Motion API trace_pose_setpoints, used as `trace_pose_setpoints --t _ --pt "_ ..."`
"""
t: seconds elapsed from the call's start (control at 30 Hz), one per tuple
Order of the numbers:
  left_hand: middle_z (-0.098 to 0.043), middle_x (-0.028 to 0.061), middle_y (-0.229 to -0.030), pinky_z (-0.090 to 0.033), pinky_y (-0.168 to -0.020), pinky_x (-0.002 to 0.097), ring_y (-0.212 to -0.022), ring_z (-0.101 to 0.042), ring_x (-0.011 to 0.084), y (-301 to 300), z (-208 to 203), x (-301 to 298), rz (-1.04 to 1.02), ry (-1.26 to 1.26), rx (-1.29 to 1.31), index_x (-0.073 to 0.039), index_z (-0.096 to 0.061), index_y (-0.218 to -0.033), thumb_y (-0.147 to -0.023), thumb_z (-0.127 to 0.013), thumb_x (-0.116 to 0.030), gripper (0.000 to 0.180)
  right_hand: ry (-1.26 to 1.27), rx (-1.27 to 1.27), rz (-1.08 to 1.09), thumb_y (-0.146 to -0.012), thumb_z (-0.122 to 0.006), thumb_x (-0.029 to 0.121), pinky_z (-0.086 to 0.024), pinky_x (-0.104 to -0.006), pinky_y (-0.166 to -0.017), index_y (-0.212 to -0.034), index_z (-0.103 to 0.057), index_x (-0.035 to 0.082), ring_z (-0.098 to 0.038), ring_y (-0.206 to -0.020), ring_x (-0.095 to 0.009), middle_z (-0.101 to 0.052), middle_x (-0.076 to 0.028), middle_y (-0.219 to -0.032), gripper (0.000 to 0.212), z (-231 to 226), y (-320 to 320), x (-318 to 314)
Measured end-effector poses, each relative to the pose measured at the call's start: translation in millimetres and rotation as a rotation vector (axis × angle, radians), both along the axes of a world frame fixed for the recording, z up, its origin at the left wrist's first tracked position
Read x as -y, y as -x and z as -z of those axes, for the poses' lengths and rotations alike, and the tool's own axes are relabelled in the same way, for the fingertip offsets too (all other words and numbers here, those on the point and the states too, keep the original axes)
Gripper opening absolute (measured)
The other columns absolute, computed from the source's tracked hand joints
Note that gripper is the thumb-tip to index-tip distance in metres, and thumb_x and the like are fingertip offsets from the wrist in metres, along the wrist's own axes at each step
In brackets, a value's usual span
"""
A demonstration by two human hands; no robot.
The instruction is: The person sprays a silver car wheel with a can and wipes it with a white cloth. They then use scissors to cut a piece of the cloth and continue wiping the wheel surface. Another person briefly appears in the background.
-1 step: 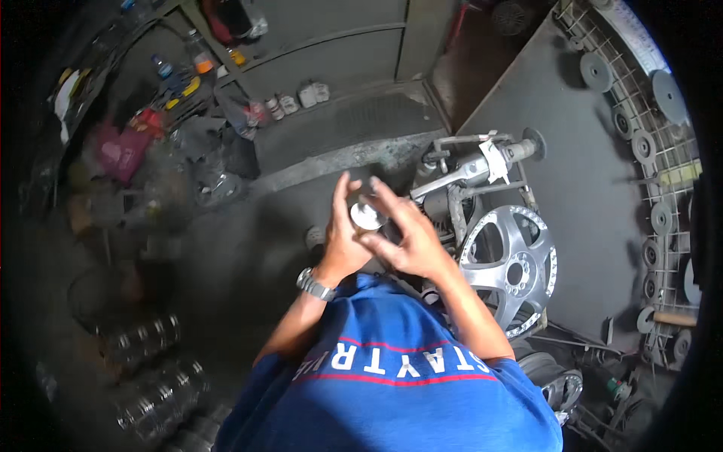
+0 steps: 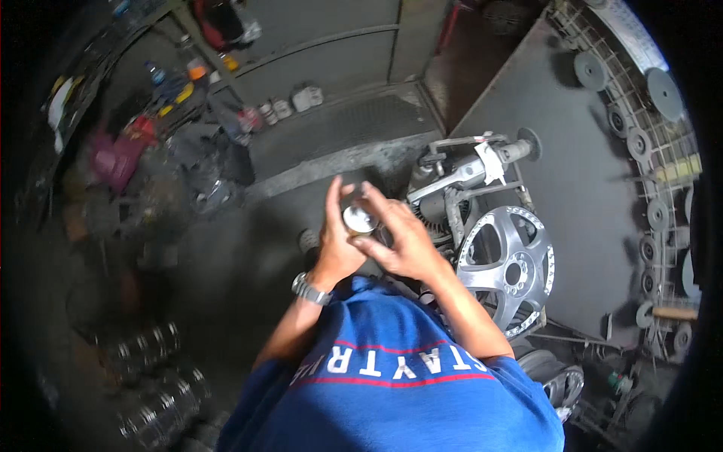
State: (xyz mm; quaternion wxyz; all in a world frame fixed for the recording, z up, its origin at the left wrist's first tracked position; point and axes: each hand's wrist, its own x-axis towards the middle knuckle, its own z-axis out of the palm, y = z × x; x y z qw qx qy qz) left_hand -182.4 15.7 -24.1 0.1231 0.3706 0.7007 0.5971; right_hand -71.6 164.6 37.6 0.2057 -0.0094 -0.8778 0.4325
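In front of my chest I hold a small round can (image 2: 359, 220) with a shiny silver top between both hands. My left hand (image 2: 334, 242), with a metal wristwatch (image 2: 310, 288) at the wrist, wraps around the can from the left. The fingers of my right hand (image 2: 403, 239) close over its top edge from the right. A silver alloy wheel (image 2: 514, 265) stands just right of my right forearm, mounted on a grey metal machine (image 2: 468, 170).
Round discs (image 2: 664, 92) hang on a rack along the right wall. Several clear plastic bottles (image 2: 143, 354) lie on the dark floor at lower left. Clutter, with a pink bag (image 2: 114, 157) and small containers (image 2: 282, 109), fills the upper left.
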Motion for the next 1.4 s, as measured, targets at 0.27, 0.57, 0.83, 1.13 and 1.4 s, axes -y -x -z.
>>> trace_pose_setpoints --t 0.27,0.57,0.83,1.13,1.4 --pt "-0.050 0.0290 -0.162 -0.045 -0.124 0.0493 -0.150 -0.053 0.0396 132 19 19 0.039 0.154 0.011 -0.005 -0.008 -0.178 -0.089 -0.094 -0.021 0.125 -0.368 -0.007 0.257 -0.099 -0.077 0.025 -0.048 -0.0579 -0.119 -0.169 -0.042 0.002 -0.066 -0.141 -0.037 -0.067 -0.019 -0.155 0.081 46 133 59" --pt "-0.061 0.0182 -0.147 -0.055 -0.112 0.0427 -0.130 -0.065 0.0270 268 45 30 0.156 0.122 0.050 -0.013 -0.016 -0.178 -0.094 -0.087 -0.015 0.110 -0.086 0.098 0.288 -0.102 -0.078 0.014 -0.052 -0.0487 -0.116 -0.177 -0.022 0.002 -0.067 -0.138 -0.042 -0.057 -0.027 -0.164 0.094 36 238 79" --pt "-0.064 0.0086 -0.129 -0.056 -0.102 0.0419 -0.120 -0.063 0.0209 452 -36 -4 -0.078 -0.113 0.454 -0.006 -0.046 -0.152 -0.093 -0.077 -0.014 0.068 0.541 -0.036 0.714 -0.111 -0.068 0.009 -0.057 -0.0421 -0.109 -0.181 -0.015 0.016 -0.070 -0.128 -0.029 -0.054 -0.027 -0.167 0.088 77 297 34" --pt "-0.071 0.0165 -0.129 -0.058 -0.100 0.0412 -0.115 -0.071 0.0257 616 -173 -175 -0.140 -0.223 -0.261 0.002 -0.058 -0.144 -0.087 -0.093 -0.022 0.071 0.777 -0.177 0.952 -0.112 -0.061 0.005 -0.061 -0.0352 -0.088 -0.179 -0.021 0.017 -0.076 -0.106 -0.024 -0.062 -0.021 -0.154 0.079 137 322 -94" --pt "-0.071 0.0249 -0.132 -0.052 -0.110 0.0537 -0.127 -0.066 0.0441 761 -247 -367 -0.401 -0.095 -0.596 0.001 -0.068 -0.136 -0.078 -0.100 -0.030 0.073 0.859 -0.186 1.050 -0.112 -0.058 0.005 -0.062 -0.0365 -0.085 -0.177 -0.027 0.015 -0.075 -0.105 -0.023 -0.067 -0.021 -0.146 0.072 136 365 -227"
